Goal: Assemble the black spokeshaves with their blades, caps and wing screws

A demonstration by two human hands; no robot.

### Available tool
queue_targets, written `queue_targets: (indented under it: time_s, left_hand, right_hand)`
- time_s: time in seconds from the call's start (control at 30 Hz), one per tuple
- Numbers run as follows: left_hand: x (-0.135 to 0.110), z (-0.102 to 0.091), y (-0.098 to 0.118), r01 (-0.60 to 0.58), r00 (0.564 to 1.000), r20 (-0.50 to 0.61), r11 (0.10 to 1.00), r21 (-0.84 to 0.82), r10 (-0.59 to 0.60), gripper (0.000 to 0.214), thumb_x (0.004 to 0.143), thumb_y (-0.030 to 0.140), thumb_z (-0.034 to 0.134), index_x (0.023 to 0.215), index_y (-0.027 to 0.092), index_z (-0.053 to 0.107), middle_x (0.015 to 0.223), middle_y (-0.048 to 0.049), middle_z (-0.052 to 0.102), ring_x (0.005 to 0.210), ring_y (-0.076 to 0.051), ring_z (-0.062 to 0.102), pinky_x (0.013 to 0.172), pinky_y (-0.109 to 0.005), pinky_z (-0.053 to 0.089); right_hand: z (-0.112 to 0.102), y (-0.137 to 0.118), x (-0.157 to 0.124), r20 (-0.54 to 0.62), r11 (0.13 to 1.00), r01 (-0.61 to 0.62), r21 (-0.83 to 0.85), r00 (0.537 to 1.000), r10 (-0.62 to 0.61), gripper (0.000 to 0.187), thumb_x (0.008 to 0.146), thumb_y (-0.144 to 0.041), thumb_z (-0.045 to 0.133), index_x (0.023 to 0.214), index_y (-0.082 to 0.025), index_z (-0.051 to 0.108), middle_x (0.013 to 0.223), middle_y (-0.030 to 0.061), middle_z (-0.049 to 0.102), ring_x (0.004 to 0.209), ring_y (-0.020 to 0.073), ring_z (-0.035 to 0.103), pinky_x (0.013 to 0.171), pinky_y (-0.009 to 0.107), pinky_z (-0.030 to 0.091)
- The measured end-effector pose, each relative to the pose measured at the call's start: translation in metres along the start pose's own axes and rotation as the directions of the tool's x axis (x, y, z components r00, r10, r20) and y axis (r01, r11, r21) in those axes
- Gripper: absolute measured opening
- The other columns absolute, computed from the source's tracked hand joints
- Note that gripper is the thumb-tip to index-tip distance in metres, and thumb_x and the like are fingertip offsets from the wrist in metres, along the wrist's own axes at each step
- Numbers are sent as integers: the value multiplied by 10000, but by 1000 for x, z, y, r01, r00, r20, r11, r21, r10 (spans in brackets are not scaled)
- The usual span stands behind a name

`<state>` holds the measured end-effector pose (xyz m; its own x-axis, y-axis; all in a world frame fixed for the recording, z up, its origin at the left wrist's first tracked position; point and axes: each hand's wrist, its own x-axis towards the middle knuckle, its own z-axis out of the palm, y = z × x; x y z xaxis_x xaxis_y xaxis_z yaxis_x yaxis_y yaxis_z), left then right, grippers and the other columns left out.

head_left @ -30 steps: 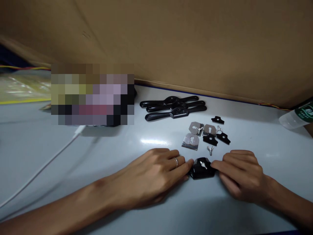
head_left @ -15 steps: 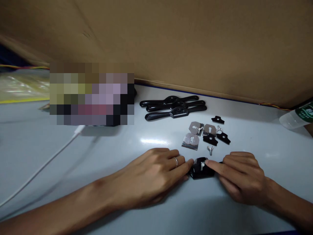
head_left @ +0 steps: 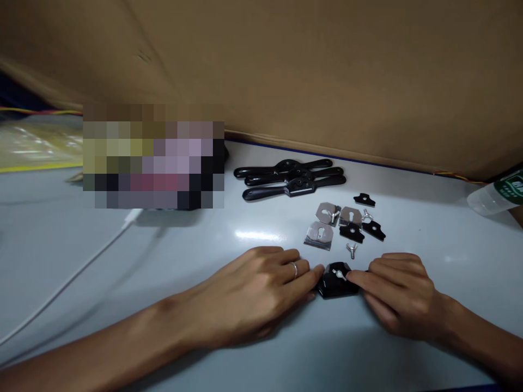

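Observation:
A black spokeshave (head_left: 330, 286) lies on the table in front of me, its handles mostly covered by my hands. My left hand (head_left: 265, 294), with a ring on one finger, is closed over the left handle. On the other side, my right hand (head_left: 402, 296) curls over the right handle, its index fingertip touching a silver wing screw (head_left: 339, 274) at the middle of the tool. Just beyond lie a loose wing screw (head_left: 351, 250), steel blades (head_left: 319, 235) with keyhole slots, and black cap plates (head_left: 352, 232).
Three more black spokeshaves (head_left: 300, 188) lie behind the loose parts. A cardboard wall (head_left: 286, 71) bounds the back of the table. At right a clear bottle (head_left: 486, 200) lies tilted; at left are a white cable (head_left: 90, 253), a plastic bag (head_left: 41, 144) and a blurred-out area.
The wing screw on the spokeshave has turned, its wings now pointing another way. My right index finger has shifted slightly right and down. My left hand has stayed put.

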<state>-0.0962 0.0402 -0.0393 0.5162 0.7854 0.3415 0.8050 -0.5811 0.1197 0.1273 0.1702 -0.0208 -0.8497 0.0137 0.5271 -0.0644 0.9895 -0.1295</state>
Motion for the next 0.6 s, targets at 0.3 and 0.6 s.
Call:
queue_targets:
  time_s: [0.3, 0.6]
  left_hand:
    - [0, 0, 1, 8, 1000, -7, 1000, -23, -8, 214, 1006, 142, 442, 1163, 89, 577, 767, -22, 643, 648, -182, 567, 559, -331, 451]
    - [1, -2, 1, 9, 1000, 2, 1000, -15, -9, 214, 993, 125, 446, 1158, 89, 577, 766, -20, 643, 653, -191, 573, 559, -336, 443]
  right_hand:
    - [-1, -3, -1, 85, 998, 55, -28, 995, -52, 277, 946, -50, 455, 882, -135, 711, 551, -35, 534, 463, 110, 430, 460, 278, 357]
    - [2, 2, -4, 91, 998, 65, -21, 994, -63, 299, 945, -16, 449, 1155, -59, 658, 576, -42, 569, 477, 110, 475, 455, 268, 385]
